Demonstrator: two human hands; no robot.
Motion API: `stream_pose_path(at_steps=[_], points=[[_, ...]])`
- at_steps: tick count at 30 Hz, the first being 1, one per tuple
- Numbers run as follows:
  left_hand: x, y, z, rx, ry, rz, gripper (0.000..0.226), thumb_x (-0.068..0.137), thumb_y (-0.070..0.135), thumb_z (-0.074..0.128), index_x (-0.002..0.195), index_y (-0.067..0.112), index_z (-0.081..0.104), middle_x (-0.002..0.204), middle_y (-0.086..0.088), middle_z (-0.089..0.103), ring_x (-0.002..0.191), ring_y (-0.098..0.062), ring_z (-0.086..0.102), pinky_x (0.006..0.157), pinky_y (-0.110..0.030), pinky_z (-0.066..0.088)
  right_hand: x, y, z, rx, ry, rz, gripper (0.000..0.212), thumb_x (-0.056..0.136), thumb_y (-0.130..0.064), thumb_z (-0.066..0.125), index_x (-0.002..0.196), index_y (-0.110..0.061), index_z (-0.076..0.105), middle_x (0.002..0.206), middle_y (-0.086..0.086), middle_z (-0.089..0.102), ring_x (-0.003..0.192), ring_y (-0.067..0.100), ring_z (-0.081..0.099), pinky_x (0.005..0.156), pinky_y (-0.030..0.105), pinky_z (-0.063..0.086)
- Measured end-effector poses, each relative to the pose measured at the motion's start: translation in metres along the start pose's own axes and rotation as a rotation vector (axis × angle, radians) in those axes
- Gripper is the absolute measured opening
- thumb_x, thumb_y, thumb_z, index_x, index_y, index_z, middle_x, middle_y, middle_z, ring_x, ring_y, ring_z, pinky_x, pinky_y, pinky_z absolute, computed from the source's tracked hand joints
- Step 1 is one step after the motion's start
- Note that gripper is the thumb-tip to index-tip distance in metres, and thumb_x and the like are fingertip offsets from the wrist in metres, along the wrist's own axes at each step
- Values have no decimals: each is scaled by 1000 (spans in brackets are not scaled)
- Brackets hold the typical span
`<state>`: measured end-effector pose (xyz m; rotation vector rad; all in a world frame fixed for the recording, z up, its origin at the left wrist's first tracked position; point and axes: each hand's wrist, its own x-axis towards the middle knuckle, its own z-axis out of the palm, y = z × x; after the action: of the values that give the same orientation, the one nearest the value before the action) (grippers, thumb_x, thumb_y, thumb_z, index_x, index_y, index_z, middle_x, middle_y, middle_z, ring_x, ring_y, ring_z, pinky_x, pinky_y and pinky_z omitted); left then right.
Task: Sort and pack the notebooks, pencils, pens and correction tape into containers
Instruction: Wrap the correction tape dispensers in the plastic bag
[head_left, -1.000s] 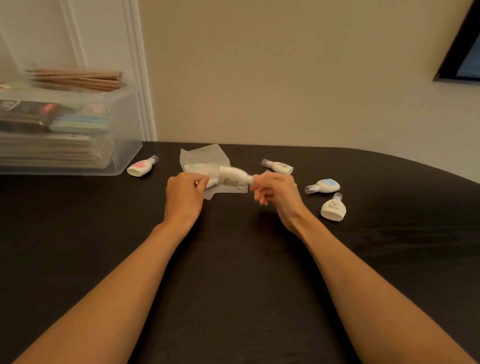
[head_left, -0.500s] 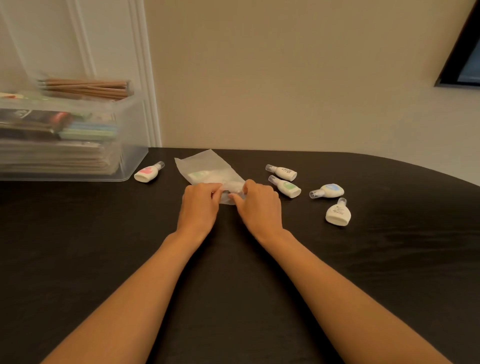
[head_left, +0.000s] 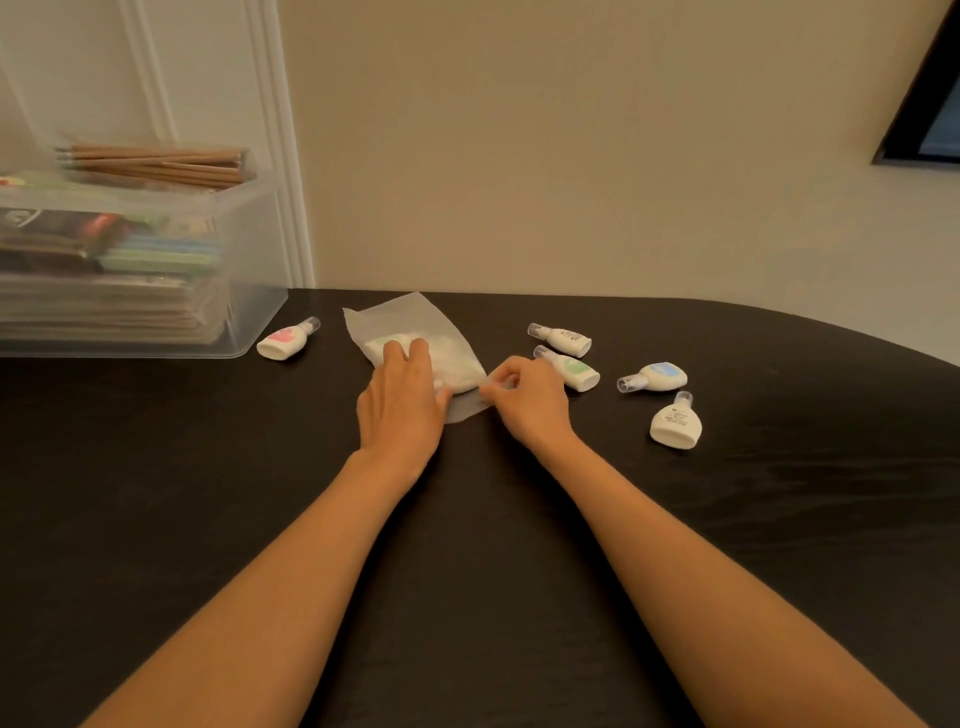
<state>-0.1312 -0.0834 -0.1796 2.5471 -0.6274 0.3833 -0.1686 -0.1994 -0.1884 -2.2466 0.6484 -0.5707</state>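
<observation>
A translucent plastic bag (head_left: 402, 322) lies on the black table (head_left: 156, 467) with white correction tapes inside it. My left hand (head_left: 402, 397) lies flat on the bag, fingers straight, pressing the tapes down. My right hand (head_left: 527, 397) pinches the bag's near open edge at its right corner. Loose correction tapes lie around: a pink-labelled one (head_left: 284, 340) to the left, a white one (head_left: 563, 339), a green-labelled one (head_left: 574, 370), a blue-labelled one (head_left: 657, 376) and another white one (head_left: 675, 422) to the right.
A clear plastic bin (head_left: 244, 291) stands at the back left, holding stacked notebooks and packets, with a bundle of pencils (head_left: 156, 163) on top. A wall runs right behind the table. The table's far right edge curves.
A second ago my right hand was pushing a correction tape into the bag held by my left. Since then the tape went inside, my left hand flattened onto the bag, my right shifted to its edge.
</observation>
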Motion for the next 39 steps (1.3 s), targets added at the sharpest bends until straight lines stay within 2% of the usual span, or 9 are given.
stream_pose_path(at_steps=[3, 9, 12, 16, 21, 30, 34, 37, 39], points=[[5, -1, 0, -3, 14, -37, 21, 92, 16, 53, 111, 11, 45, 112, -12, 51, 98, -30, 55, 69, -33, 38, 2, 1, -3, 59, 1, 27, 20, 83, -14, 63, 65, -19, 56, 91, 5, 65, 94, 21, 59, 83, 38, 50], [13, -2, 4, -44, -6, -85, 12, 95, 9, 44, 107, 9, 50, 109, -18, 53, 98, -34, 52, 75, -39, 42, -2, -2, -11, 130, 4, -23, 14, 81, -5, 54, 70, -3, 64, 78, 8, 63, 75, 19, 57, 67, 36, 48], [15, -5, 5, -97, 14, -89, 15, 96, 15, 45, 108, 11, 53, 110, -16, 54, 97, -32, 51, 72, -35, 39, 0, 5, -26, 4, 304, -70, 19, 85, -14, 52, 96, -8, 66, 105, 6, 58, 104, 20, 49, 85, 34, 41], [14, -10, 5, -242, 38, -103, 18, 93, 14, 49, 109, 13, 57, 109, -10, 57, 92, -24, 52, 69, -31, 38, 2, 25, -34, -427, 114, 22, 47, 93, -14, 45, 139, -19, 39, 137, 13, 39, 124, 30, 39, 98, 35, 35], [11, -18, 2, -382, 89, -111, 12, 89, 10, 55, 99, 11, 61, 90, -8, 60, 82, -17, 53, 63, -22, 35, -2, 20, -28, -582, 90, -119, 50, 96, -19, 46, 144, -17, 32, 133, 14, 42, 113, 29, 49, 85, 33, 41], [-3, -11, 0, -382, 158, 22, 12, 89, 11, 60, 91, 6, 70, 73, -3, 57, 67, -17, 56, 69, -26, 40, 6, 21, -25, -521, -13, -93, 41, 96, -28, 43, 136, -22, 44, 135, 16, 41, 120, 32, 40, 96, 37, 36], [-2, -9, -1, -360, 167, 38, 17, 91, 13, 58, 95, 5, 72, 74, -2, 54, 69, -14, 51, 70, -24, 36, 0, 23, -30, -183, 126, -133, 29, 93, -14, 48, 117, -10, 63, 125, 14, 52, 104, 25, 57, 80, 27, 42], [-1, -7, -1, -370, 173, 39, 21, 92, 14, 55, 97, 4, 73, 76, -1, 52, 74, -11, 46, 69, -21, 31, -9, 14, -43, 350, 220, -97, 20, 89, -10, 53, 96, -8, 71, 84, 8, 66, 49, 6, 60, 46, 17, 48], [-1, -6, -1, -381, 177, 40, 22, 93, 14, 54, 97, 3, 73, 76, -2, 53, 73, -10, 44, 67, -19, 29, -15, 7, -49, 493, 112, -77, 18, 87, -6, 53, 83, -6, 70, 70, 8, 63, 36, 7, 52, 35, 16, 41]])
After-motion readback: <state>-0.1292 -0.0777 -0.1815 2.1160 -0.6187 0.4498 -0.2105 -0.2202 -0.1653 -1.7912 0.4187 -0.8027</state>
